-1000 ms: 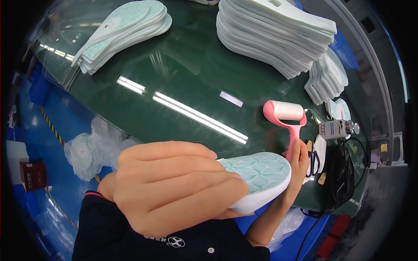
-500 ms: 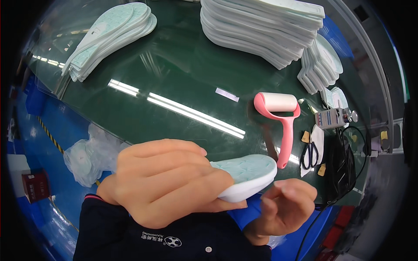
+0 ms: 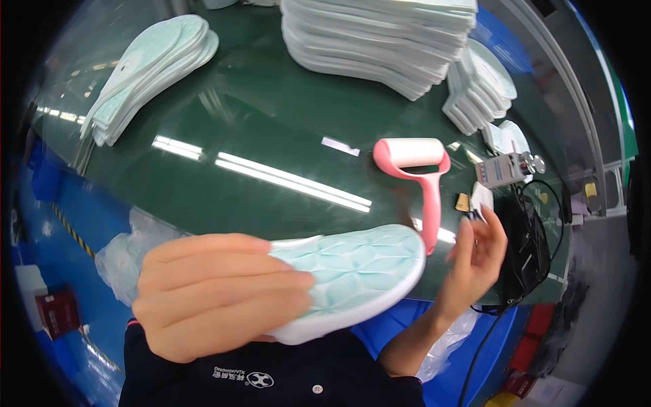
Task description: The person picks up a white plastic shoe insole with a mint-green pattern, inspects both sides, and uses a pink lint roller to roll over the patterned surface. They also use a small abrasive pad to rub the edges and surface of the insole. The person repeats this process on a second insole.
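Taking the pink-handled roller (image 3: pixel 430 190) as our landmark, we have the pale green and white sole (image 3: pixel 359 271) on its left and nearer our body, its rounded end close by the handle's tip; whether they touch, we cannot tell. Our left hand (image 3: pixel 217 295) is clamped around the other end, fingers across the patterned face. Our right hand (image 3: pixel 478 254), right of the handle, has thumb and fingers apart, with nothing visible in its grasp. We judge the sole light and springy, soft enough to dent yet fairly stiff, neither slippery nor fragile; we would hold it by the thick white sidewall. Beyond the roller rises a tall stack of soles (image 3: pixel 380 51), with a shorter stack (image 3: pixel 152 71) far to the roller's left. Right of the roller, a bottle (image 3: pixel 500 169) and a black bag (image 3: pixel 531 237) seem to limit our right hand's room, and the roller's own handle crowds the sole's rounded end.
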The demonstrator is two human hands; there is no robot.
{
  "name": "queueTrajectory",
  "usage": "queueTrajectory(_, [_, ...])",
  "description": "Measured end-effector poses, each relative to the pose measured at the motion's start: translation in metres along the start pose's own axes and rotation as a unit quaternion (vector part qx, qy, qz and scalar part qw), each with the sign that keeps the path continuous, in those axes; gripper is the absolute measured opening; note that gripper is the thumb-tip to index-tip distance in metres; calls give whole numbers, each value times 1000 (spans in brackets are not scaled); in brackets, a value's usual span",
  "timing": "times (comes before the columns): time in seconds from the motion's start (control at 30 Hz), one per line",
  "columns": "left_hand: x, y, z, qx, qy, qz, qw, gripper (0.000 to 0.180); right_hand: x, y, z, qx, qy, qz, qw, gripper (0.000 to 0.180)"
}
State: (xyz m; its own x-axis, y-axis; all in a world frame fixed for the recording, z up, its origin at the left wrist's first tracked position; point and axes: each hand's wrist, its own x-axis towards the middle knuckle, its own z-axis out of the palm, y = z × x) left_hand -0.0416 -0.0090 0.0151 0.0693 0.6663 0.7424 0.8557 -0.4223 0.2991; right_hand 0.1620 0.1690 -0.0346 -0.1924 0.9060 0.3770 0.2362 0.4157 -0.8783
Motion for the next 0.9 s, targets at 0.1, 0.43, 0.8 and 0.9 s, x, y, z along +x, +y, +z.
queueTrajectory(0.1, [-9, 0, 7, 0, 23, -31, 999, 32, 26, 46, -21, -179, 5, -55, 982, 38])
queueTrajectory(0.43, [-6, -2, 14, 4, 48, -70, 996, 32, 65, 83, -38, -316, -74, 40, 945, 25])
queueTrajectory(0.8, [-6, -4, 17, -6, 38, -80, 996, 30, 25, 72, -14, -405, -118, -176, 890, 29])
queueTrajectory(0.9, [-7, -4, 19, -5, 40, -86, 996, 30, 22, 63, -10, -328, -139, -118, 927, 28])
